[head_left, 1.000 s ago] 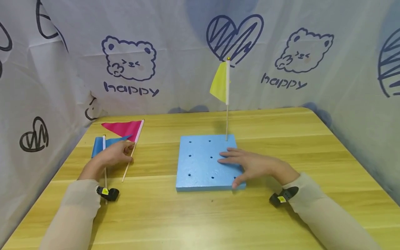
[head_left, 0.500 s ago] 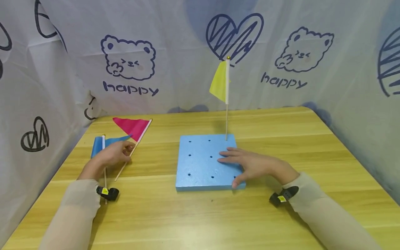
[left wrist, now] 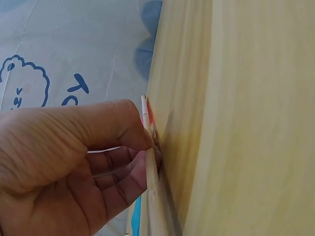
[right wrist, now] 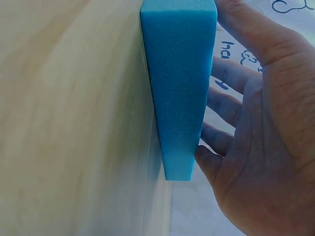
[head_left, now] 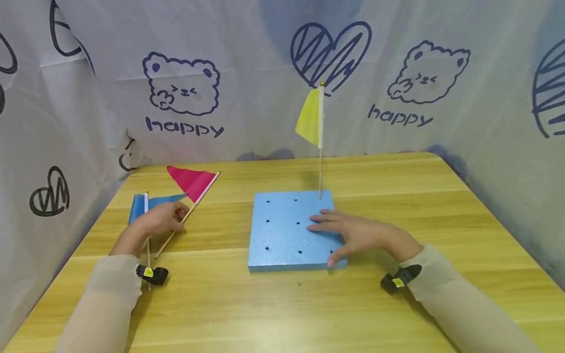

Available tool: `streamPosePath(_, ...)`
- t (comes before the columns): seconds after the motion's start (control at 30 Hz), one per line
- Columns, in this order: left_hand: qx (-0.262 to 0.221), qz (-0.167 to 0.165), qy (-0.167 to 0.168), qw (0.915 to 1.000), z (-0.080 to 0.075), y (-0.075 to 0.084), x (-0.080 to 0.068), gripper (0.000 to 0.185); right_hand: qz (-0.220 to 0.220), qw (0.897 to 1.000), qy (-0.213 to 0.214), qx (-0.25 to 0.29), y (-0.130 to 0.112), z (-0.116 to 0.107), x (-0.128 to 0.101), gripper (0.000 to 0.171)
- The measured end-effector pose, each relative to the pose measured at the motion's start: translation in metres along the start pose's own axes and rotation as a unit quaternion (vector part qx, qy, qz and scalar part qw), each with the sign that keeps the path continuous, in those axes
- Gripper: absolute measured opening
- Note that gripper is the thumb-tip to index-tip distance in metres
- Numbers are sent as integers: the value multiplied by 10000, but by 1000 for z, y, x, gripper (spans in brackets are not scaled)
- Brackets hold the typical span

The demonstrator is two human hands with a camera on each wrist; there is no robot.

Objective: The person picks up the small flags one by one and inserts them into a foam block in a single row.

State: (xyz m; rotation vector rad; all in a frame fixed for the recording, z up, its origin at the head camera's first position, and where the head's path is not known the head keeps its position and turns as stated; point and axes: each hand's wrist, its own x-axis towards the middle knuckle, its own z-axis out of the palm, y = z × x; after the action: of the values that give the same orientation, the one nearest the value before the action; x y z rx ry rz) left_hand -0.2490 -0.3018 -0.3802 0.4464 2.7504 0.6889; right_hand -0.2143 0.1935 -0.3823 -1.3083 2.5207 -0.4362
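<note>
Pink flag (head_left: pixel 194 183) slanted through the left grip (head_left: pixel 163 218), which pinched its stick (head_left: pixel 165 245); right grip (head_left: pixel 359 232), spread, partly hid the blue block (head_left: pixel 282 235).

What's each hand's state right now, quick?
Left hand: closed, pinching the pink flag by its stick.
Right hand: open, fingers spread, touching the blue board, gripping nothing.

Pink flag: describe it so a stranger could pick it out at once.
On the wooden table, left of the light-blue board, find the person's left hand. It pinches the slanting stick of the pink flag, a triangle of cloth. Pink sets it apart from the blue flag to its left and the yellow flag upright in the board.
</note>
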Motion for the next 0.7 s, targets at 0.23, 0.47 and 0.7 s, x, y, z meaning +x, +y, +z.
streamPosePath(0.23, 56, 88, -149, 9998, -1, -1, -1, 53, 9, 10000, 23, -4, 0, 1, 0, 92)
streamPosePath(0.47, 200, 141, -87, 9997, -2, 0, 0, 51, 17, 10000, 14, 26, 1, 0, 0, 92)
streamPosePath(0.7, -64, 36, 24, 10000, -1, 0, -1, 52, 8, 10000, 20, 44, 0, 1, -1, 92)
